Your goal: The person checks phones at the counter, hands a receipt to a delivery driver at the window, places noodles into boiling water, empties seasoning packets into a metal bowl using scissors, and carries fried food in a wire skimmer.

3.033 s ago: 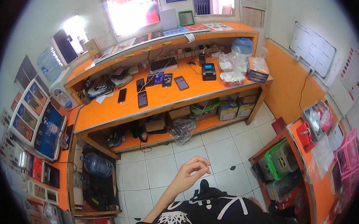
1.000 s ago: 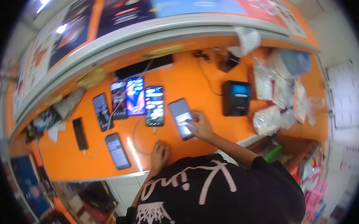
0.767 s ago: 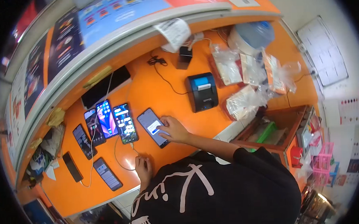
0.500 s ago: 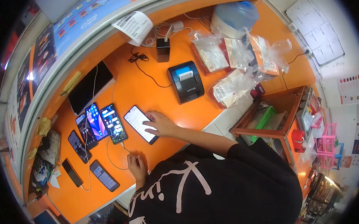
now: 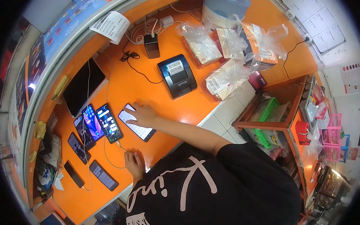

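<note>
We note the right hand (image 5: 142,113) lying flat, fingers spread and gripping nothing, on the lit phone (image 5: 137,127) that rests face up on the orange surface (image 5: 146,83) just beside the row of other phones (image 5: 95,124). The left hand (image 5: 134,162) rests loosely curled, clasping nothing, on the surface near its front edge, close to the white cable (image 5: 109,155) that runs to one of the row's handsets. We judge the work on this phone to be under way and not finished: its screen is awake with what looks like a list or message page, though the text is too small for us to read, and the fingers cover its upper end. Several handsets to the left lie untouched, some lit, some dark. The receipt printer (image 5: 177,75) and the bagged goods (image 5: 233,50) sit well apart, unused.
</note>
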The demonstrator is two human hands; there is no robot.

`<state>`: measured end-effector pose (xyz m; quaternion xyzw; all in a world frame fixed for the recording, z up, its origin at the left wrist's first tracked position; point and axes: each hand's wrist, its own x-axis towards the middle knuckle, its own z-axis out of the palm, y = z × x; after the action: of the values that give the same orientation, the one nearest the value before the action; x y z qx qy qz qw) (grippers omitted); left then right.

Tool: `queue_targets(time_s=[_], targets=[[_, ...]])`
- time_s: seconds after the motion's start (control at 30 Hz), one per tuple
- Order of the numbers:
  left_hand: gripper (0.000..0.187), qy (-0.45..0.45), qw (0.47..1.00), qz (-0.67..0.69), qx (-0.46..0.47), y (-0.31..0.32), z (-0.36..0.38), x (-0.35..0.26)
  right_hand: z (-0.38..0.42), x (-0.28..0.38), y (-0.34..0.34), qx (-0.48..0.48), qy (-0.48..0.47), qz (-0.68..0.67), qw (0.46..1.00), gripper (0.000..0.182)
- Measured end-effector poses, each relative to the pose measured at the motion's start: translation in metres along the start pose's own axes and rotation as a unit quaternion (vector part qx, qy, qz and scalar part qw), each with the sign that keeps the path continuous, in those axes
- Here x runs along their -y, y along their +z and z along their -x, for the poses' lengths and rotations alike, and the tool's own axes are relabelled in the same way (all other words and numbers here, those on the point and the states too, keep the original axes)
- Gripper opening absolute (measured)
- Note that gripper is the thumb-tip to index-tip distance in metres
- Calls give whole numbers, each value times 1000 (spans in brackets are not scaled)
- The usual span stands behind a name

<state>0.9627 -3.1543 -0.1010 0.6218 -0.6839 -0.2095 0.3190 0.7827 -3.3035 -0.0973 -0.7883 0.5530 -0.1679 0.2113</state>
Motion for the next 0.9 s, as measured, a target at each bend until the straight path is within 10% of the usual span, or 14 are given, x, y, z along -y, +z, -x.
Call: queue_targets(time_s=[0.27,0.47,0.53,0.6,0.7,0.8,0.9], targets=[[11,20,1000,-11,-20,2,-2,3,31,-33,-100,-155,-49,-128,978,27],[10,-25,1000,-6,-14,1,-1,-3,-35,-177,-212,-353,-41,98,930,21],[13,-10,999,-20,-23,1,-1,-5,-43,-273,-214,-210,-30,323,923,27],[14,-22,999,-16,-35,5,0,-4,-20,-277,-233,-112,327,298,890,40],[17,-101,991,-31,-76,16,-2,-10,6,-279,-248,-205,270,338,878,48],[19,-132,982,-95,-95,27,-8,-25,4,-289,-257,-22,326,200,924,43],[22,-138,975,-105,-140,40,-10,-27,20,-282,-238,-157,268,176,934,31]])
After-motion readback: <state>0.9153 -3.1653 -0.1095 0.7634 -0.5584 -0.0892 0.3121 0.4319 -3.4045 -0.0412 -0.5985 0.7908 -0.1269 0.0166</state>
